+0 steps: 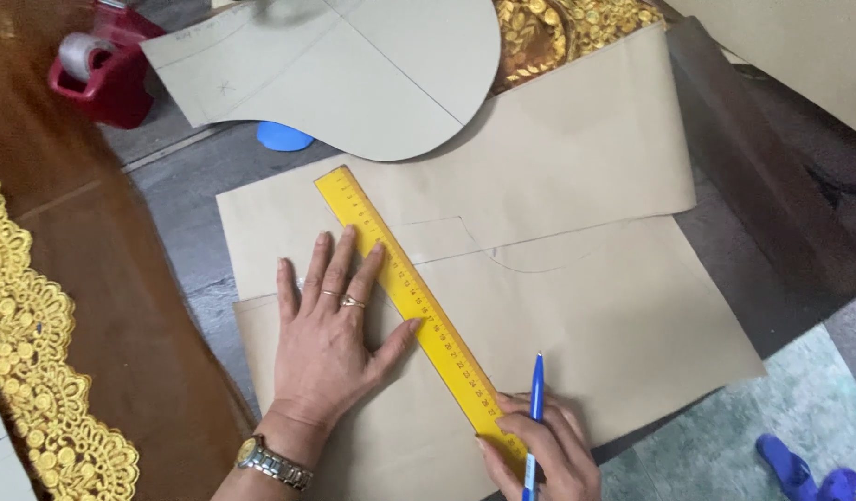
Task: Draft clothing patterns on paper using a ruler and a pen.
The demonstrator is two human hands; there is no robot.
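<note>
1. So, left hand [326, 339] lies flat, fingers [340, 260] spread wide, pinning the yellow ruler [414, 306] diagonally on brown paper [595, 306], mid-frame.
2. Right hand [548, 455], bottom centre, fingers pinching a blue pen [534, 408] beside the ruler's lower end.
3. Red tape dispenser [103, 70] sits upper left.

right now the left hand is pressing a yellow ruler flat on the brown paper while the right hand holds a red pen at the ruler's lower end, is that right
Not quite: the pen is blue, not red, as the head view shows. The rest holds: the left hand presses the yellow ruler flat on the brown paper, and the right hand holds the pen at the ruler's lower end.
</note>
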